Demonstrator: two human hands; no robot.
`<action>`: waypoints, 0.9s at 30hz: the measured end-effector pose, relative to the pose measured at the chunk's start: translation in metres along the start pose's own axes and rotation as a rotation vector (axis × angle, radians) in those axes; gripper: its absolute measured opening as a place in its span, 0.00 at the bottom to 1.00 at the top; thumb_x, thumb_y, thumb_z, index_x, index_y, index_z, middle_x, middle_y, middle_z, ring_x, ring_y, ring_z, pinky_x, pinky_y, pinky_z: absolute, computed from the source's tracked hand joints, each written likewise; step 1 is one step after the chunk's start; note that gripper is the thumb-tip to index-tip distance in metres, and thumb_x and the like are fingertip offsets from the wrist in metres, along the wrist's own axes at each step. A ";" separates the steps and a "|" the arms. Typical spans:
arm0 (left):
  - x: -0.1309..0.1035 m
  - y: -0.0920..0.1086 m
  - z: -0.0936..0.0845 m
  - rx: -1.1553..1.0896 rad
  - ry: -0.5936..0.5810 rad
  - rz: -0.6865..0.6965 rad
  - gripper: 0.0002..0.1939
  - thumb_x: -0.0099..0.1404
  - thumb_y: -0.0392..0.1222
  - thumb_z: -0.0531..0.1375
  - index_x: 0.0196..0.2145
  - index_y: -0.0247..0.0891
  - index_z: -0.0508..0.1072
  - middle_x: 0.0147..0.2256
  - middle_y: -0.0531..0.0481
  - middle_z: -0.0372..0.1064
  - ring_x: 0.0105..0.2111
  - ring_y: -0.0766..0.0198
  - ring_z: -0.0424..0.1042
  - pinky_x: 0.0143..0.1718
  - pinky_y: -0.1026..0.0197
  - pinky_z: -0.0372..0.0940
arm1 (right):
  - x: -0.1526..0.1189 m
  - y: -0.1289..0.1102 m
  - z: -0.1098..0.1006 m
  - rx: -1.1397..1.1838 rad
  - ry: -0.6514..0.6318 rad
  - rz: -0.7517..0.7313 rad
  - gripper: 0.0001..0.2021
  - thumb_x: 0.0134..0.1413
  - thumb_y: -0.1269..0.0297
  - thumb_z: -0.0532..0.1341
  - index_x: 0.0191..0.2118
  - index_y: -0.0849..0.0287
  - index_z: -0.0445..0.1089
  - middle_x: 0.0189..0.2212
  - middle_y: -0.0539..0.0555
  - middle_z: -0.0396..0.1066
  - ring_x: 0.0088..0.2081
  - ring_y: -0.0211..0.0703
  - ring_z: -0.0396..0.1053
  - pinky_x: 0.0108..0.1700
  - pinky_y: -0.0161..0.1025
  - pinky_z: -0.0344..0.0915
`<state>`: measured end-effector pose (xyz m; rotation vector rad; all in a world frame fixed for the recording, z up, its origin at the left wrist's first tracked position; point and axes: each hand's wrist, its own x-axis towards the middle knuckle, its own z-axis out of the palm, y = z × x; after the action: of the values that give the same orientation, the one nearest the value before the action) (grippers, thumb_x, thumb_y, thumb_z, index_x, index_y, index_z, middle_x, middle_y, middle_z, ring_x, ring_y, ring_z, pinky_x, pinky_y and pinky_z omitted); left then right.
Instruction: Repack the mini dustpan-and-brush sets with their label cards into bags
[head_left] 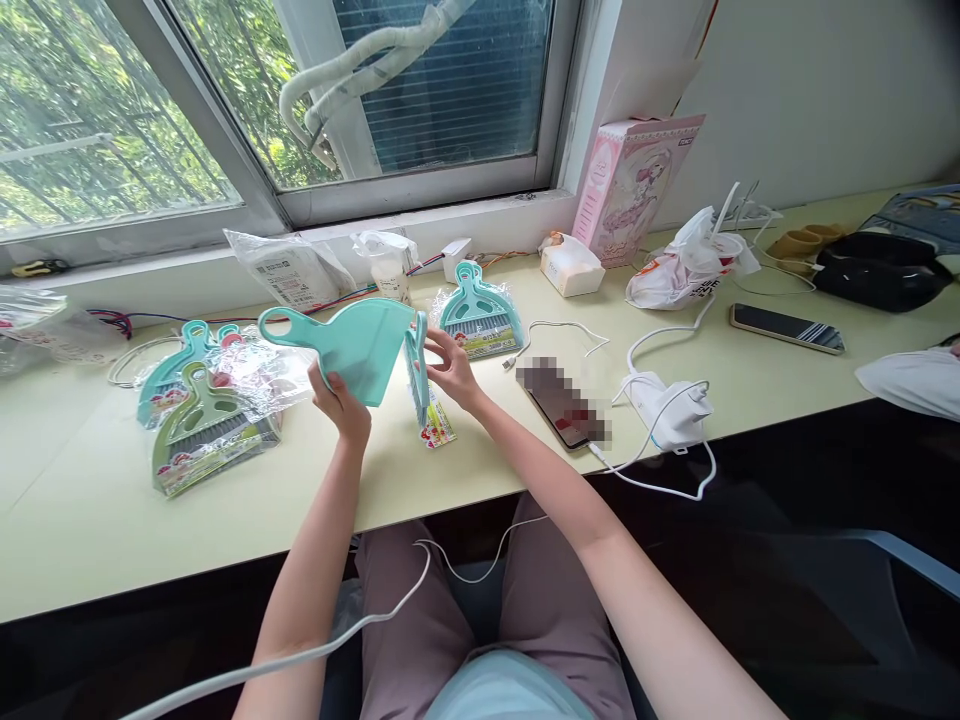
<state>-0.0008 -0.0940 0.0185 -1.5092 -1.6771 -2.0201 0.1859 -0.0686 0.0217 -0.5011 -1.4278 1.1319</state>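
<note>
My left hand [341, 408] is closed on a turquoise dustpan [367, 345], held tilted above the table with its looped handle pointing left. Beside it my right hand [448, 368] grips a matching turquoise hand brush [418, 370], turned edge-on to me. A printed card [437, 425] shows just below the brush; whether it is attached I cannot tell. Behind my right hand lies a turquoise dustpan-and-brush set [480, 318] in clear wrapping. To the left rest a wrapped green set [214, 430] and another turquoise set [169, 380], partly overlapped by crumpled clear plastic.
A phone [562, 400] on a charging cable and a white power strip [664, 410] lie to the right. Farther back stand a tissue box [572, 268] and a pink box [637, 190]. A white cable [360, 620] crosses my left forearm. At the far right a person's sleeve [915, 385] shows.
</note>
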 end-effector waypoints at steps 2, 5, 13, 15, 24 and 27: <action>-0.002 -0.001 -0.001 0.034 -0.026 0.014 0.32 0.71 0.64 0.42 0.53 0.36 0.68 0.38 0.43 0.70 0.35 0.59 0.68 0.37 0.57 0.62 | -0.002 0.000 0.004 -0.046 0.023 -0.010 0.32 0.51 0.44 0.66 0.61 0.46 0.63 0.63 0.54 0.63 0.64 0.54 0.63 0.50 0.45 0.77; -0.011 -0.006 -0.002 0.049 -0.127 0.066 0.33 0.70 0.66 0.44 0.54 0.35 0.67 0.40 0.40 0.71 0.37 0.56 0.70 0.38 0.56 0.63 | -0.007 -0.003 0.009 -0.187 0.104 -0.005 0.31 0.54 0.45 0.64 0.62 0.47 0.61 0.66 0.55 0.59 0.64 0.52 0.62 0.47 0.42 0.78; -0.037 -0.007 0.013 -0.081 -0.622 0.256 0.39 0.59 0.66 0.61 0.57 0.38 0.59 0.43 0.37 0.72 0.36 0.53 0.74 0.34 0.56 0.66 | -0.014 -0.009 0.018 -0.338 0.353 -0.060 0.28 0.61 0.58 0.60 0.65 0.47 0.55 0.66 0.60 0.55 0.64 0.52 0.60 0.50 0.46 0.76; -0.038 -0.006 0.016 -0.074 -0.626 0.220 0.36 0.60 0.63 0.62 0.57 0.38 0.59 0.42 0.37 0.72 0.36 0.53 0.74 0.34 0.56 0.65 | -0.015 -0.007 0.019 -0.392 0.332 -0.100 0.26 0.62 0.59 0.59 0.64 0.46 0.56 0.66 0.58 0.54 0.64 0.50 0.59 0.50 0.45 0.76; -0.022 0.007 0.004 -0.197 -0.463 0.000 0.22 0.68 0.52 0.57 0.55 0.41 0.61 0.29 0.53 0.67 0.23 0.65 0.62 0.28 0.61 0.58 | -0.009 -0.005 0.011 -0.789 0.279 -0.149 0.22 0.62 0.54 0.60 0.60 0.47 0.65 0.65 0.57 0.57 0.67 0.55 0.54 0.66 0.56 0.57; -0.014 0.013 0.004 -0.262 -0.494 -0.130 0.21 0.66 0.54 0.58 0.51 0.40 0.66 0.23 0.56 0.64 0.22 0.66 0.60 0.26 0.62 0.56 | -0.003 -0.011 0.002 -0.883 0.300 -0.115 0.24 0.61 0.52 0.62 0.61 0.48 0.65 0.62 0.57 0.65 0.66 0.57 0.56 0.69 0.62 0.42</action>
<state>0.0163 -0.1027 0.0167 -2.1893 -1.7550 -2.1237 0.1885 -0.0764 0.0300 -1.1311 -1.6112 0.2578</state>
